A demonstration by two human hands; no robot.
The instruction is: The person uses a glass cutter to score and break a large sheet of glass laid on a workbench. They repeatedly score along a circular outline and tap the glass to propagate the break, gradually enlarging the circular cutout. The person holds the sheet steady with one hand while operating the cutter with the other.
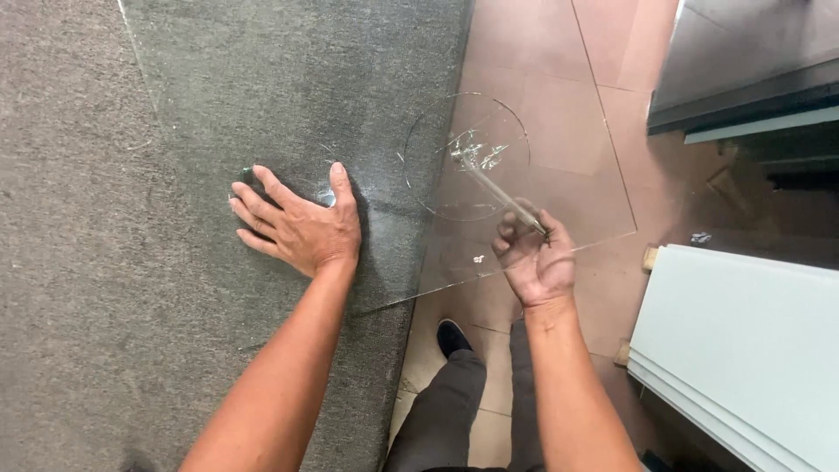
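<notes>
The left hand [297, 229] lies flat and open, fingers spread and palm down, pressing on a clear glass sheet [262, 96] that rests on a counter [79, 262] covered in grey felt-like carpet. It grips nothing; it only bears down on the glass near the sheet's lower edge. The right hand [535, 255] is closed in a loose fist around the handle of a slim metal glass cutter [502, 194], held out past the counter's edge. The cutter runs as a thin rod up and to the left from the fingers, and its far end sits inside a scored circle [468, 157] marked in the glass, where a few pale scratches or chips show near the centre. That part of the glass sheet overhangs the counter, so the reddish-brown tiled floor [542, 61] is visible through it; the sheet's near edge runs diagonally from below the left hand toward the right, passing just in front of the right hand. Both bare forearms reach up from the bottom of the view. Between them, below the glass, are the person's dark grey trouser leg [446, 411] and a dark shoe [452, 336] on the floor. To the right, leaning or stacked near the floor, are pale greenish-white glass panels [743, 350] with thin edges showing. At the top right stands a dark shelf or cabinet [752, 87], its details hard to make out.
</notes>
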